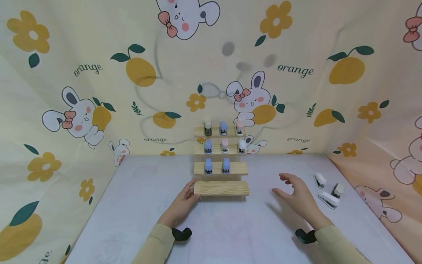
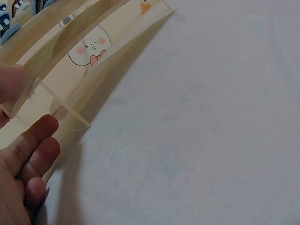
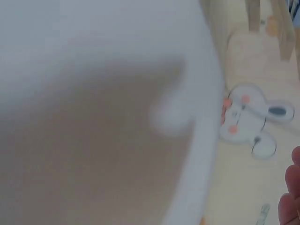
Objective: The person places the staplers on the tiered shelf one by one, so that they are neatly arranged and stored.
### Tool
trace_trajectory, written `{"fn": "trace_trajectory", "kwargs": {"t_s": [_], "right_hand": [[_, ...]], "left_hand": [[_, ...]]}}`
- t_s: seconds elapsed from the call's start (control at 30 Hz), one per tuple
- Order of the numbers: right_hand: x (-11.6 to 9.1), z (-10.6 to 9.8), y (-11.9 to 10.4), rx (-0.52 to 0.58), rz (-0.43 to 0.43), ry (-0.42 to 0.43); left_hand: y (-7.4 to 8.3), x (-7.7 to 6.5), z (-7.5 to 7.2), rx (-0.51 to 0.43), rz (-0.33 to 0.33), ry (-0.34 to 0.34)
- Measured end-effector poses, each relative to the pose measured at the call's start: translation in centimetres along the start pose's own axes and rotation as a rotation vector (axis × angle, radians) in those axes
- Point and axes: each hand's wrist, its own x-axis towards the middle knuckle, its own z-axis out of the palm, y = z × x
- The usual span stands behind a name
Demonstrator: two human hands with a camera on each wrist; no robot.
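Observation:
My left hand (image 1: 179, 206) holds the left end of the lowest board of a tiered wooden display stand (image 1: 221, 188). In the left wrist view its thumb lies at the board's edge, with the other fingers (image 2: 40, 154) below. On the upper tiers sit several mini staplers: a black-and-white one (image 1: 207, 129), blue ones such as the stapler (image 1: 208, 166) on the third tier, a pink one (image 1: 225, 145) and a white one (image 1: 242, 146). No stapler sits on the lowest board. My right hand (image 1: 298, 198) hovers right of the stand, fingers apart, holding nothing.
At the table's right lie a small white stapler (image 1: 319, 180), a longer white stapler (image 1: 329, 200) and a black-and-white stapler (image 1: 337, 191). A printed cloth (image 1: 283, 95) with rabbits and oranges hangs behind and beside the pale table (image 1: 132, 220).

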Motion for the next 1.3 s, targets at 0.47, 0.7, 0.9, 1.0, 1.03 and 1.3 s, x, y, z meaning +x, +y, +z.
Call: {"fn": "trace_trajectory", "kwargs": {"t_s": [0.47,0.7,0.9,1.0,1.03,1.3], "right_hand": [[-2.1,-3.9,4.4,-0.058,0.085,0.032],[-2.9,-5.3,6.4,-0.075,0.217,0.009],[-3.6,-5.9,8.1,-0.124,0.238,0.028],[-3.9,-6.0,8.8,-0.135,0.260,0.016],[-4.0,-6.0,8.9,-0.135,0.268,0.013],[-4.4,-6.0,9.7,-0.115,0.321,0.005]], "left_hand": [[-0.1,0.2,0.0,-0.001,0.018,-0.001],[0.9,-0.4,0.0,0.009,0.019,-0.006],[-0.3,0.1,0.0,0.009,0.035,-0.004],[-0.3,0.1,0.0,0.014,0.034,0.000],[-0.3,0.1,0.0,0.011,0.030,0.001],[-0.3,0.2,-0.1,0.027,-0.001,0.009]]}}
